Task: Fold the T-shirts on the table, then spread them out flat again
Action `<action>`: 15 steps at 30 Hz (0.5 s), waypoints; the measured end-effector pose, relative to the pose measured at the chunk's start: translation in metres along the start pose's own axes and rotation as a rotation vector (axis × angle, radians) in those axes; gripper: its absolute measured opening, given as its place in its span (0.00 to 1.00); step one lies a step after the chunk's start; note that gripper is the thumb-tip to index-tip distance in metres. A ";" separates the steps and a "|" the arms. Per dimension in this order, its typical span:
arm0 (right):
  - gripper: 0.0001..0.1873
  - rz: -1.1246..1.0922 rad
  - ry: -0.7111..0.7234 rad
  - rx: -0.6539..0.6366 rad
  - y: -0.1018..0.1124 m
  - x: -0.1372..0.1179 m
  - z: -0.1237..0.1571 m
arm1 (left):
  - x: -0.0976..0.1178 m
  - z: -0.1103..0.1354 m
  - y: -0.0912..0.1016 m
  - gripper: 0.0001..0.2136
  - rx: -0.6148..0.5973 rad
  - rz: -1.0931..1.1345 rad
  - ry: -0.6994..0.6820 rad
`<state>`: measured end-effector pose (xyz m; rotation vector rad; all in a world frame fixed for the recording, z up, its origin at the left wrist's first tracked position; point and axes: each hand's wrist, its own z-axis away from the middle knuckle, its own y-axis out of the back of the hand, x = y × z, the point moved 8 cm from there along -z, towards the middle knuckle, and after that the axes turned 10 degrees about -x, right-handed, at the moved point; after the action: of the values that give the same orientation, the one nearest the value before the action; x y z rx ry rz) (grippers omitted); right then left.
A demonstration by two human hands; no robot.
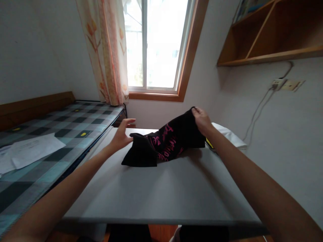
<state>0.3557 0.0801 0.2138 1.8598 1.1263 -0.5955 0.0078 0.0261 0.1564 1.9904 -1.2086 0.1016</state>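
Your right hand (pixel 202 120) pinches the upper right corner of the black cloth (pixel 186 129), at the frame's centre over the table (pixel 161 195). Your left hand (pixel 121 135) is opened, its thumb at the cloth's left edge. Both arms stretch from the lower corners.

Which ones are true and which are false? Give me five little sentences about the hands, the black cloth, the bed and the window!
1. The right hand holds the black cloth. True.
2. The writing on it is green. False: the writing is pink.
3. Papers lie on the checkered bed. True.
4. The left hand is a tight fist. False: the left hand is open.
5. A flowery curtain hangs by the window. True.
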 end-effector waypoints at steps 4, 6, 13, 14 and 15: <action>0.18 -0.117 0.265 -0.529 -0.102 -0.092 0.039 | 0.040 -0.021 -0.070 0.29 -0.171 0.145 -0.001; 0.18 -0.110 0.366 -0.599 -0.118 -0.116 0.052 | 0.042 -0.028 -0.091 0.15 -0.275 0.127 0.110; 0.15 0.144 0.165 -0.281 -0.024 -0.030 0.006 | -0.008 -0.041 0.045 0.12 0.104 -0.392 0.532; 0.13 0.229 0.090 -0.201 0.000 -0.006 -0.001 | -0.016 -0.036 0.073 0.14 0.183 -0.490 0.592; 0.12 0.323 0.005 -0.126 0.023 0.019 -0.005 | -0.023 -0.030 0.097 0.16 0.251 -0.579 0.624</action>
<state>0.3848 0.0878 0.2120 1.8817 0.8216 -0.3280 -0.0705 0.0392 0.2230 2.2050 -0.2172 0.5541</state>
